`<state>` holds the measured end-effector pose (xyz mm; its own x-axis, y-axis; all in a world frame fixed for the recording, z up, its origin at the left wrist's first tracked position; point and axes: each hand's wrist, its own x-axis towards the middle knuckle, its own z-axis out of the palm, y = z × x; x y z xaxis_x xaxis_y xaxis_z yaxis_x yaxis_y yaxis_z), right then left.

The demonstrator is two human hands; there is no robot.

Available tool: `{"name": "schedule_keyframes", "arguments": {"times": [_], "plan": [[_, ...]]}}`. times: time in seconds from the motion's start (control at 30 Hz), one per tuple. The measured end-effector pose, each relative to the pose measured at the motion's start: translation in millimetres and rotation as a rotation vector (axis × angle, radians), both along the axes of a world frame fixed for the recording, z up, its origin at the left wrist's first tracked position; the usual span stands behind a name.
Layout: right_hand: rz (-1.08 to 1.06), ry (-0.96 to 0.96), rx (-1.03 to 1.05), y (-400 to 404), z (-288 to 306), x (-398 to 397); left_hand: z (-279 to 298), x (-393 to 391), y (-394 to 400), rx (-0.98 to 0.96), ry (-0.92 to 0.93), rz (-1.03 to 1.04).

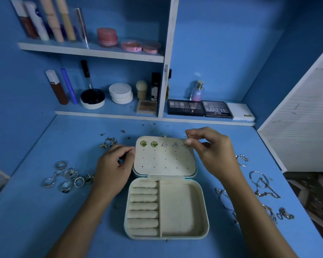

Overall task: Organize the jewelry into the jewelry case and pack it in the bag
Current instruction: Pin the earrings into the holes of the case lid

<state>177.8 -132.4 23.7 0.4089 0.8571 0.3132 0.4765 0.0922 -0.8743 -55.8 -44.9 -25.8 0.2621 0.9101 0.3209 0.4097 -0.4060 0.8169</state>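
**Earrings going in, the rest still out**

The jewelry case [166, 187] lies open on the desk [45, 211]. Four earrings [159, 144] sit pinned along the lid's top row. The right hand [211, 151] pinches a small fifth earring at that row's end; the left hand [116, 164] grips the lid's edge, fingers curled. Still loose — rings [67, 176] on the left, necklaces [259, 185] on the right, more earrings behind. No bag is in view, so packing looks far off.
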Motion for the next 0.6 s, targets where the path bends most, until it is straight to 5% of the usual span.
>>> {"name": "schedule_keyframes", "arguments": {"times": [0.6], "plan": [[-0.171,0.094,0.059,-31,-26,-14,-1,-3,-3,-0.017,-0.099,-0.048]]}}
